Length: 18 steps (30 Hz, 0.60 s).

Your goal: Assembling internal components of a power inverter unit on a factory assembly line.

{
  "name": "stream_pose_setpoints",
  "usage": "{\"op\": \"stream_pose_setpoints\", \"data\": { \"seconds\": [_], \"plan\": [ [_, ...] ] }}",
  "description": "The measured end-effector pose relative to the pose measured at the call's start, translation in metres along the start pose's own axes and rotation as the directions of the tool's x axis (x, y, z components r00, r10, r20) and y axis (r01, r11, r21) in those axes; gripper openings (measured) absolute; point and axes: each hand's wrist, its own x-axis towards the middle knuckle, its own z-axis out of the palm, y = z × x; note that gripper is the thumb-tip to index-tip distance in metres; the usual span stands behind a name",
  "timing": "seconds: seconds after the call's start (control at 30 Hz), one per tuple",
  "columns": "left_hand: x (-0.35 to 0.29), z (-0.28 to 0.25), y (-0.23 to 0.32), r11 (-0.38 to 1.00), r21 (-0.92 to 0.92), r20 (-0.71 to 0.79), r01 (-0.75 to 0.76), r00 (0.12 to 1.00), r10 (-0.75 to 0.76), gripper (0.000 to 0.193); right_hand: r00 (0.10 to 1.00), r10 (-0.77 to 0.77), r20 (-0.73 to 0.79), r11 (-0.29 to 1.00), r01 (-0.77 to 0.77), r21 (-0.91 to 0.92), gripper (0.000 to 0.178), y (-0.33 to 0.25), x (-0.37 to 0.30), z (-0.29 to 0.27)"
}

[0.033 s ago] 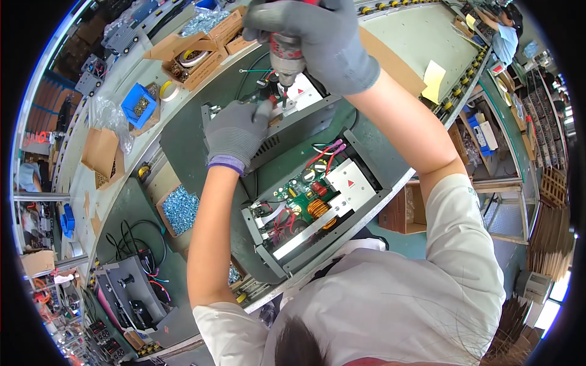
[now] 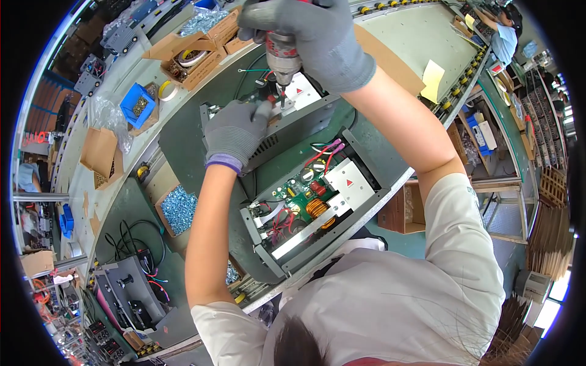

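Observation:
My right hand, in a grey glove, is closed round a red and grey power drill. The drill points down, its bit over a white plate in the farther dark metal case. Close beside the bit are the fingers of my left hand, gloved in grey with a purple cuff. They are curled at the case, and what they hold is hidden. Nearer me lies a second open case, with a green circuit board, an orange coil, coloured wires and a white plate inside.
Blue-silver screws fill a box on the left. Beyond it are an open carton, a blue bin and a tape roll. Another case stands lower left. Cardboard lies behind my right arm; a co-worker is far right.
The drill and my right hand have shifted very slightly left. My left hand stays at the case, nearly unmoved.

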Motion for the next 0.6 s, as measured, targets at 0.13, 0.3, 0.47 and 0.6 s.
{"op": "stream_pose_setpoints", "data": {
  "seconds": [0.13, 0.3, 0.47, 0.6],
  "plan": [
    [0.004, -0.007, 0.005, 1.000, -0.016, 0.066, 0.022, 0.998, -0.021, 0.059, 0.998, 0.010, 0.063, 1.000, -0.010, -0.001, 0.012, -0.005, 0.000, 0.008],
    [0.007, -0.007, 0.003, 0.995, -0.034, 0.095, 0.089, 0.992, -0.085, 0.058, 0.991, -0.131, 0.022, 0.966, 0.132, -0.221, 0.012, -0.004, 0.003, 0.018],
    [0.008, 0.000, 0.004, 0.991, -0.045, 0.043, 0.128, 0.991, -0.126, 0.057, 0.996, 0.024, 0.086, 0.997, -0.030, 0.067, 0.013, -0.001, 0.013, 0.007],
    [0.003, 0.002, 0.003, 0.992, -0.055, 0.015, 0.113, 0.994, -0.113, 0.058, 0.990, -0.001, 0.139, 0.984, -0.024, 0.177, 0.015, 0.003, 0.012, 0.010]
  ]
}}
